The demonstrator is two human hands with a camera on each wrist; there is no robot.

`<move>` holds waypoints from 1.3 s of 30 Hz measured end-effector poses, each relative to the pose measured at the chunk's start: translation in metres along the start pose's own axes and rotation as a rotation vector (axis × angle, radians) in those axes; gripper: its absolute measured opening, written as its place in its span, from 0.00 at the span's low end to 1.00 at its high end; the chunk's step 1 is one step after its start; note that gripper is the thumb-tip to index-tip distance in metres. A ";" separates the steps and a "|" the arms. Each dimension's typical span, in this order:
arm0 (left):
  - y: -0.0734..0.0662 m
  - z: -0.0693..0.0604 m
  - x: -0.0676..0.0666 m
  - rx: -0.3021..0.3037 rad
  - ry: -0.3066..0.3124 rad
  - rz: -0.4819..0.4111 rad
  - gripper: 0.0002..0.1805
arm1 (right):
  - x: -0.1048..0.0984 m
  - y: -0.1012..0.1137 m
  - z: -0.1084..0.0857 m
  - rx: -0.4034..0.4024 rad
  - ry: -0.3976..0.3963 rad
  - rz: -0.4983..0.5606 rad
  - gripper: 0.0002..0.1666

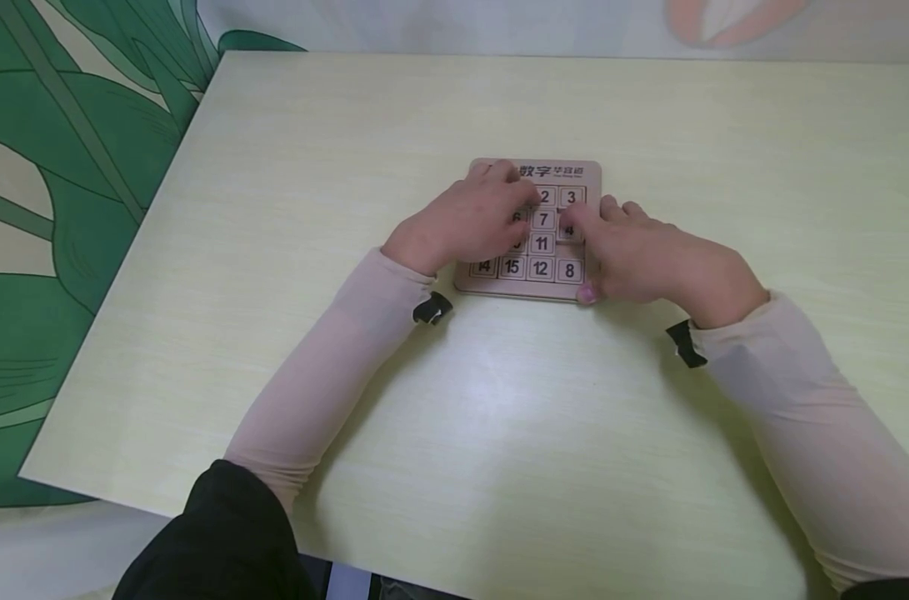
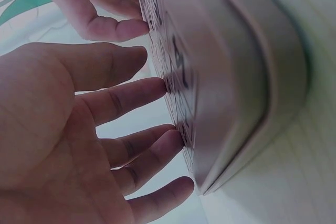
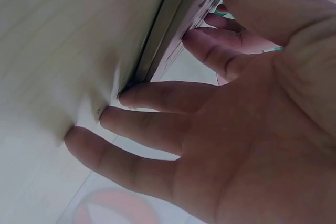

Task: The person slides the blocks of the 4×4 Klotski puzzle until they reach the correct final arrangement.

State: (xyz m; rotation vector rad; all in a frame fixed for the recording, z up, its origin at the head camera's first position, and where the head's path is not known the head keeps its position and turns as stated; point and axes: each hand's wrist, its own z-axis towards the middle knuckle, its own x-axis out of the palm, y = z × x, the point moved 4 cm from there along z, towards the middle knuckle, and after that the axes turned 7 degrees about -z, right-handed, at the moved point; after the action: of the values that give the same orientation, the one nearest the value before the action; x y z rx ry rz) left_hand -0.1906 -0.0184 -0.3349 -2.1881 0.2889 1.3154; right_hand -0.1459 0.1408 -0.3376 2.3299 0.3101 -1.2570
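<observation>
A pinkish number slide puzzle (image 1: pixel 499 289) lies flat on the table, with square numbered tiles in its frame. My left hand (image 1: pixel 469 215) is over the puzzle's left side, covering several tiles; its fingertips touch the tile face in the left wrist view. Along the right edge is my right hand (image 1: pixel 652 254), its index finger on the tile marked 4 (image 1: pixel 570 232). That tile sits partway between two rows, with a gap below it. The right thumb touches the puzzle's lower right corner. In the right wrist view, the other right fingers (image 3: pixel 142 129) rest on the table beside the frame.
The pale wood-grain table (image 1: pixel 334 125) extends around the puzzle on all sides. Its left edge borders a green leaf-patterned surface (image 1: pixel 64 208). A whitish surface with a faint orange shape (image 1: pixel 739 21) lies beyond the far edge.
</observation>
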 end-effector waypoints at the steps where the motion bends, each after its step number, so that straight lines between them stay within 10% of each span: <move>1: 0.000 0.000 0.000 0.000 0.000 0.000 0.23 | 0.000 0.000 0.000 0.001 0.001 -0.003 0.49; 39: 0.003 0.000 -0.002 -0.007 0.004 -0.008 0.23 | -0.007 -0.003 0.005 0.023 -0.029 -0.096 0.38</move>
State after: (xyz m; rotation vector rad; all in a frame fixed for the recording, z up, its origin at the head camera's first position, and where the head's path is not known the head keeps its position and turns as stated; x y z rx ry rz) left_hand -0.1935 -0.0211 -0.3342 -2.1954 0.2765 1.3100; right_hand -0.1545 0.1407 -0.3346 2.3385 0.4045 -1.3451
